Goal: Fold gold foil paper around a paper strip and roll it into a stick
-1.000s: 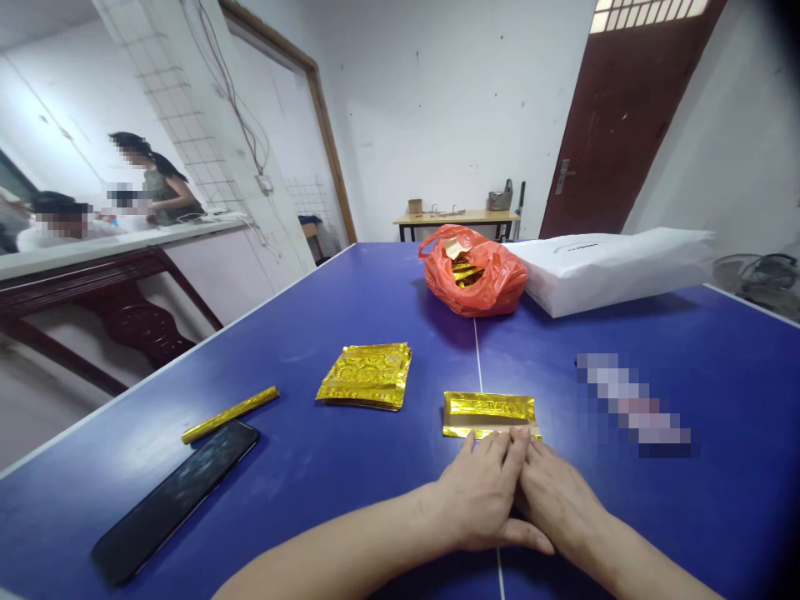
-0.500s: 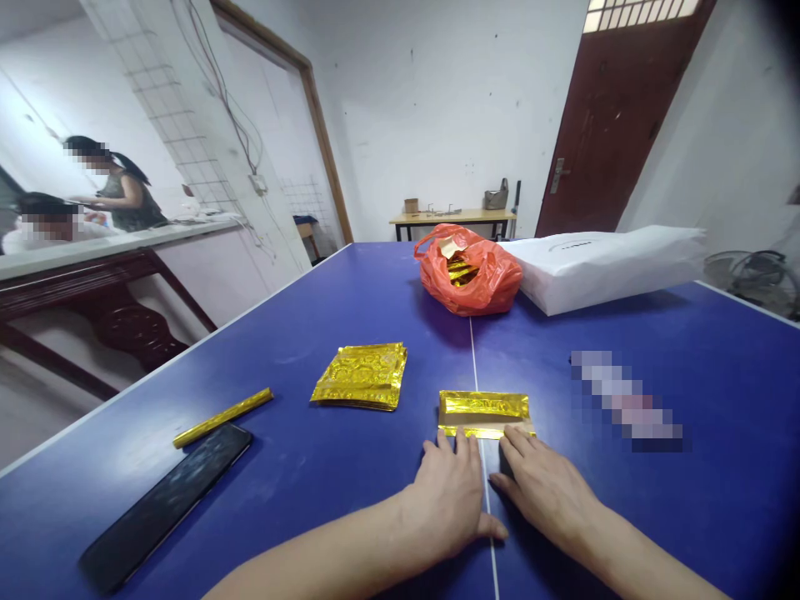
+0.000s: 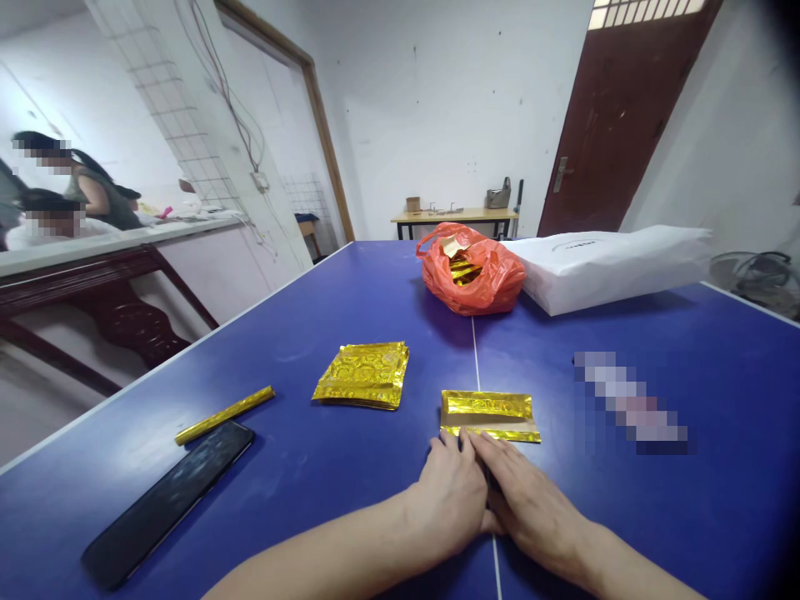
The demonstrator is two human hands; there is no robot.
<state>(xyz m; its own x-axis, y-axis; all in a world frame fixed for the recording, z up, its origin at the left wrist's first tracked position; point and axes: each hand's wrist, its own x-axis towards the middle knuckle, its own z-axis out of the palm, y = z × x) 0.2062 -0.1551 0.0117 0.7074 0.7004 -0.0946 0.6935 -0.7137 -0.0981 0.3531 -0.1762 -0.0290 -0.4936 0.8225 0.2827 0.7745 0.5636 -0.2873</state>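
A folded sheet of gold foil paper (image 3: 487, 413) lies on the blue table (image 3: 350, 292) just ahead of my hands. My left hand (image 3: 453, 492) rests flat, fingertips pressing the near left edge of the sheet. My right hand (image 3: 531, 500) lies flat beside it, fingers stretched to the sheet's near edge. The two hands touch side by side. A stack of gold foil sheets (image 3: 364, 374) lies to the left. A rolled gold foil stick (image 3: 225, 414) lies further left.
A black phone (image 3: 168, 500) lies near the left table edge. An orange plastic bag (image 3: 473, 270) with gold paper and a white paper bag (image 3: 609, 265) sit at the far side. Two people stand behind a counter at far left. A brown door is behind.
My hands spread apart along the sheet's near edge half a second ago, then came back together toward its left part. The people at far left shifted.
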